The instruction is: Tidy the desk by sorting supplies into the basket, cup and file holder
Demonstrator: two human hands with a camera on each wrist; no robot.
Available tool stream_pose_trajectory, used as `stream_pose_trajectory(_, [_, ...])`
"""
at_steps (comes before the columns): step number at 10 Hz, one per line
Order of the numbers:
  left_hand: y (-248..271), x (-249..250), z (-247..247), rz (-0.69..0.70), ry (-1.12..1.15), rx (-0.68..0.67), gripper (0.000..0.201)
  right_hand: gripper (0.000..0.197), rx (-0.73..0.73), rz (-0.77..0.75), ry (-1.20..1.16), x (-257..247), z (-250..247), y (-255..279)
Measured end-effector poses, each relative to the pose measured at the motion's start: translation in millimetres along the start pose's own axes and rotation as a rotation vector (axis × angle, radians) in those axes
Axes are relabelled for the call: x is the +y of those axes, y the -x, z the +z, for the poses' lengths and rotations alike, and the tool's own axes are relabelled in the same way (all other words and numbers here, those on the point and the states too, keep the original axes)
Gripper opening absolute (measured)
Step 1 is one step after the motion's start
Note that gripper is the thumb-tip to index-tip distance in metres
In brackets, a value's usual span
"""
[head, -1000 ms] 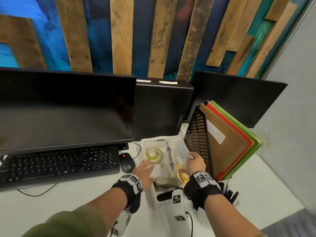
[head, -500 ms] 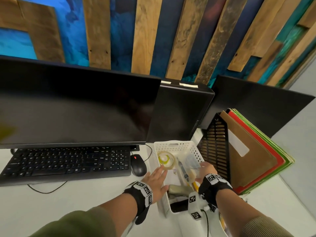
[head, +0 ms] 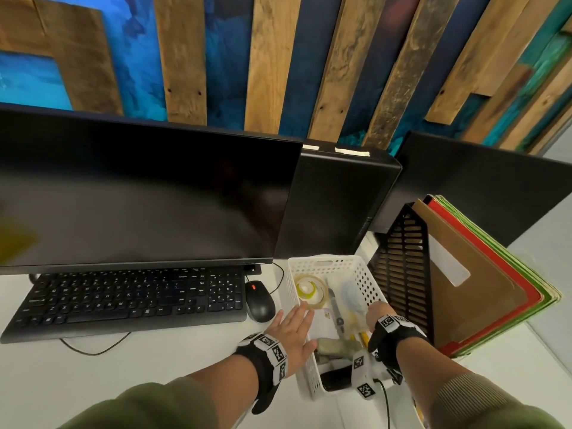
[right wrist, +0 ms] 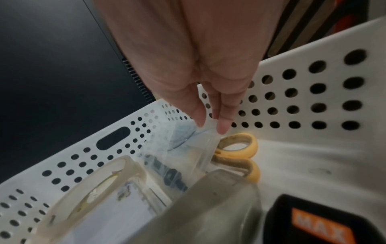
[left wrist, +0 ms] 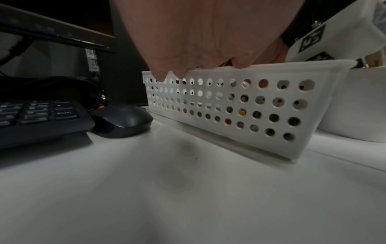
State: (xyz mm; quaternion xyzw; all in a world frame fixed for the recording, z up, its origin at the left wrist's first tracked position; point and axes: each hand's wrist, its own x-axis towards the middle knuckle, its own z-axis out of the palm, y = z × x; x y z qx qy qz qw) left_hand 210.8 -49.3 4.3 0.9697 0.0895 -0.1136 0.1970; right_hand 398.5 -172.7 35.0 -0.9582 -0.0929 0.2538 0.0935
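White perforated basket (head: 365, 275) (rather full)

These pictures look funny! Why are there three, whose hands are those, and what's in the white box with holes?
A person wears three cameras: one on the head, one on each wrist. The head picture looks down at a desk with a keyboard, mouse and file holder. The left hand rests flat on the white basket rim. The right hand fingers pinch a clear plastic bag inside it. Also inside: tape roll, yellow-handled scissors.
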Motion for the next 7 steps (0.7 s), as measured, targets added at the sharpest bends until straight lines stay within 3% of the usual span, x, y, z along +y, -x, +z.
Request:
stream_pose_trajectory(1, [-0.6,-0.2,0.4,-0.022,-0.005,0.008,0.093,0.041,0.003,0.006,0.028,-3.6,-0.9,2.6])
stream_pose_trajectory(2, [0.4,1.1,-2.3,-0.017,-0.022,0.001,0.092,0.047,-0.021,-0.015,0.055,-10.3,-2.1,9.6])
stream_pose_trajectory(4, [3.2,1.2,-4.2,-0.045,-0.053,-0.002,0.065,0.045,-0.048,-0.088,0.076,-22.5,-3.0,21.6])
stream_pose_trajectory(5, [2.5,6.2,-8.3,-0.1,-0.039,0.069,0.097,0.042,-0.035,-0.127,0.089,-25.8,-5.3,31.9])
stream_pose_trajectory(6, [-3.0,6.6,-7.9,-0.102,0.034,0.118,0.084,0.039,-0.005,-0.177,0.092,-27.9,-5.8,45.0])
stream_pose_trajectory(7, [4.2,6.9,-20.3,-0.144,0.156,-0.018,0.065,0.033,0.026,-0.259,0.072,-30.5,-4.4,60.0])
